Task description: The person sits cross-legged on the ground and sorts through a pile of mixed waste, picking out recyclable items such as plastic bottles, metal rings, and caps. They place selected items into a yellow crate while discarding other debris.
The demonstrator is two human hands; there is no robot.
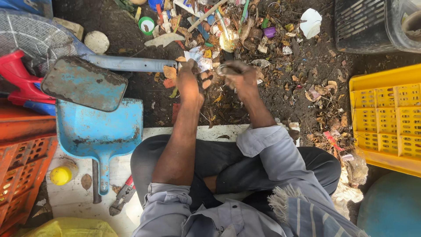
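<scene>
Both of my arms reach forward over dark soil strewn with mixed rubbish. My left hand (189, 83) is soiled, with fingers curled down into scraps of paper and dry leaves; whether it grips anything is unclear. My right hand (240, 75) is closed around a small round metal ring or lid (222, 69) held just above the ground. A dense heap of litter (228, 26) lies right beyond both hands: plastic bits, sticks, caps and wrappers. I sit with crossed legs in dark trousers on a white board (79, 197).
At left lie a blue dustpan (98, 131), a blue-handled shovel (83, 81), an orange crate (19, 158), a yellow ball (60, 175) and pliers (123, 195). A yellow crate (388, 114) stands at right, a dark basket (362, 24) behind it.
</scene>
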